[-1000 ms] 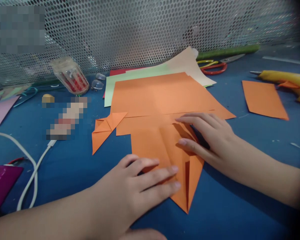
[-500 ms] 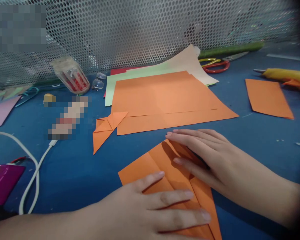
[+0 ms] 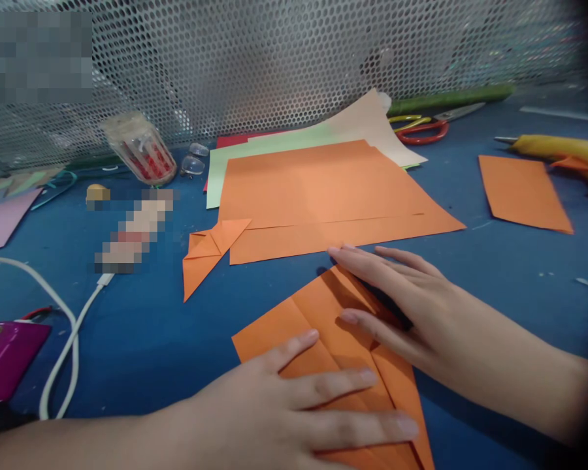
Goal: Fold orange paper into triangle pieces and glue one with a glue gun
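A creased, partly folded sheet of orange paper [image 3: 284, 326] lies on the blue table in front of me. My left hand [image 3: 294, 405] rests flat on it with the fingers spread, covering its near part. Along its far right edge lies my right hand [image 3: 411, 307], fingers stretched out, thumb on the paper and fingertips at the top corner. A small folded orange paper piece [image 3: 210, 248] sits beyond my left hand. It touches the corner of a larger flat orange sheet [image 3: 323, 189], which lies on top of pale green and cream sheets.
At the right are an orange paper rectangle [image 3: 524, 192] and a yellow glue gun [image 3: 553, 147]. Red-handled scissors [image 3: 424, 132] lie at the back near a metal mesh [image 3: 274, 65]. A clear jar [image 3: 144, 153], a white cable [image 3: 73, 352] and a purple box [image 3: 10, 359] are on the left.
My right hand has shifted slightly, its fingertips sliding a little up along the paper's far edge and its fingers spreading somewhat. My left hand stays nearly in place.
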### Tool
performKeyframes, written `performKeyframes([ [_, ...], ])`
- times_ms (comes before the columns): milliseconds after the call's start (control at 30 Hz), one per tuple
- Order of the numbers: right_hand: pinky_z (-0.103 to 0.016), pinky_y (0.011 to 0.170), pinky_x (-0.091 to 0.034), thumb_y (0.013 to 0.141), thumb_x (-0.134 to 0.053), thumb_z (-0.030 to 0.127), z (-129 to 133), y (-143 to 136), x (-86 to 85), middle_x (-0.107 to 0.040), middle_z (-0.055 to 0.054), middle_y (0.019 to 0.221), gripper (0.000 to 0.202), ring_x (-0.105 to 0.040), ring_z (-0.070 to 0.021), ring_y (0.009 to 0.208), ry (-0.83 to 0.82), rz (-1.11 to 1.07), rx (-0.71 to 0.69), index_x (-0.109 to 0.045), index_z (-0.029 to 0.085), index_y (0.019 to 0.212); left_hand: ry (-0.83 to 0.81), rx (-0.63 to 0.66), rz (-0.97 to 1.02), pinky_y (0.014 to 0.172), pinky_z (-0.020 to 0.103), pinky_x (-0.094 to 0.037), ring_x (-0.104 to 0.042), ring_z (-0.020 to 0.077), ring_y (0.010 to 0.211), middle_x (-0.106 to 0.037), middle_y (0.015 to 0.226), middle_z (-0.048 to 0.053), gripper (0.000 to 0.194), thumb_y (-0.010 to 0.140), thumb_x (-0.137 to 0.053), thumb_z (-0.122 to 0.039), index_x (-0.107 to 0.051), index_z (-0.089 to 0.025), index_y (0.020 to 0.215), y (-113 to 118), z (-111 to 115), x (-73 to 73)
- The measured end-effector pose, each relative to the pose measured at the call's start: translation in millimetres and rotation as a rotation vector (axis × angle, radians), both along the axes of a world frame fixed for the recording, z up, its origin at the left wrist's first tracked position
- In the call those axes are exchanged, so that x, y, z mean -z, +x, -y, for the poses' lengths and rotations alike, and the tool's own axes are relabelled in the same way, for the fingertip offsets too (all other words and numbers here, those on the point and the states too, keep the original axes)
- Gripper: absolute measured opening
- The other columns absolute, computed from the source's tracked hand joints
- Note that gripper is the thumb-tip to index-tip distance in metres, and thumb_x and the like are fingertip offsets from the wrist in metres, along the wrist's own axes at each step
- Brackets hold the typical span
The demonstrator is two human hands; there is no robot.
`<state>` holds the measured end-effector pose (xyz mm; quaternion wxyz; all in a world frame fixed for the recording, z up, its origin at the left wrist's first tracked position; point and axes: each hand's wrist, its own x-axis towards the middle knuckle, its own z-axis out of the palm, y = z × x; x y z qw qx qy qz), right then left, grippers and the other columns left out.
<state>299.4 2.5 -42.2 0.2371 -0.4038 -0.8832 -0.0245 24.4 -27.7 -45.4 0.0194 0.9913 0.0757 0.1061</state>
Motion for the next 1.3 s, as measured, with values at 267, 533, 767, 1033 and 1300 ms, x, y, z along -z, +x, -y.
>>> performKeyframes([
  [267, -0.050, 0.110, -0.065, 0.120, -0.042, 0.038, -1, 2, -0.8, -0.078, -0.014, 0.143, 0.044, -0.078, -0.0294, 0.128, -0.036, 0.011, -0.016, -0.049, 0.018, 0.158, 0.002, -0.020, 0.028, 0.128, 0.043, -0.048, -0.040, 0.0168, 0.163, -0.055, 0.169, -0.017, 0.035, 0.120, -0.050, -0.033, -0.084, -0.041, 0.114, 0, -1, -4.0],
  [533, -0.053, 0.108, -0.067, 0.115, -0.048, 0.026, 0, 1, -1.9, -0.080, -0.012, 0.141, 0.041, -0.079, -0.0301, 0.126, -0.050, -0.053, -0.032, -0.056, 0.023, 0.155, 0.021, -0.061, 0.095, 0.119, 0.034, -0.055, -0.064, 0.0154, 0.140, -0.070, 0.154, -0.017, 0.036, 0.122, -0.050, -0.031, -0.070, -0.042, 0.150, 9, 5, -6.3],
  [767, -0.040, 0.107, -0.067, 0.119, -0.041, 0.027, 1, -4, -3.6, -0.084, -0.011, 0.131, 0.034, -0.083, -0.0221, 0.114, 0.028, -0.054, -0.062, -0.052, 0.019, 0.150, 0.037, -0.048, 0.093, 0.133, 0.047, -0.042, -0.055, 0.0157, 0.153, -0.066, 0.159, -0.016, 0.038, 0.123, -0.045, -0.034, -0.064, -0.039, 0.156, 4, 6, -0.4],
  [1033, -0.054, 0.109, -0.065, 0.119, -0.040, 0.039, 2, -2, 2.4, -0.079, -0.020, 0.140, 0.047, -0.073, -0.0323, 0.137, -0.015, 0.003, 0.012, -0.042, 0.016, 0.160, -0.091, -0.073, 0.023, 0.126, 0.057, -0.049, -0.050, 0.0243, 0.161, -0.053, 0.173, -0.008, 0.042, 0.121, -0.050, -0.043, -0.056, -0.049, 0.162, 5, 7, 8.3],
  [1300, -0.043, 0.106, -0.066, 0.118, -0.041, 0.026, 0, -6, -3.3, -0.084, -0.016, 0.129, 0.040, -0.081, -0.0257, 0.121, 0.059, -0.009, -0.023, -0.049, 0.012, 0.155, 0.086, -0.073, -0.102, 0.123, 0.048, -0.055, -0.042, 0.0252, 0.165, -0.055, 0.172, 0.000, 0.049, 0.108, -0.070, -0.043, -0.065, -0.042, 0.157, 9, 4, 4.9],
])
